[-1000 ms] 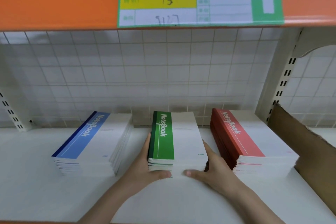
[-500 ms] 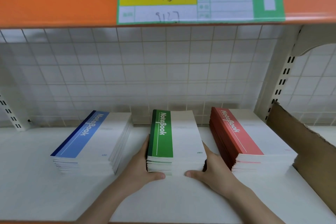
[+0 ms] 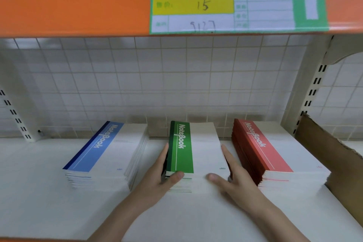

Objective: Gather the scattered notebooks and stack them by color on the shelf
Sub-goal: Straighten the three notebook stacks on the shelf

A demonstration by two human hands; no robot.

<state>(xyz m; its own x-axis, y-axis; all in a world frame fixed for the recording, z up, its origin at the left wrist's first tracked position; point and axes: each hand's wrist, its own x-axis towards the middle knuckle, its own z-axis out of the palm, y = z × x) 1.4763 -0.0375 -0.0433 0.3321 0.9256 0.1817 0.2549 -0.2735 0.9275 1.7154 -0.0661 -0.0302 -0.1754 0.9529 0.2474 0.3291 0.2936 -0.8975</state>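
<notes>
Overhead, an orange shelf edge [image 3: 74, 2] carries a green-and-white price label [image 3: 235, 0] with a yellow field marked 15 and a white arrow. Below it a white shelf board [image 3: 49, 212] runs in front of a white wire-grid back panel [image 3: 137, 84], with a brown cardboard piece [image 3: 334, 163] leaning at the right. Three notebook stacks sit side by side on the board, apart from one another: the blue stack [image 3: 106, 155] at left, the green stack [image 3: 194, 155] in the middle, the red stack [image 3: 275, 155] at right. The left hand [image 3: 157, 179] and right hand [image 3: 235, 180] flank the green stack, straight fingers pressed flat along its sides and thumbs laid against its near edge.
</notes>
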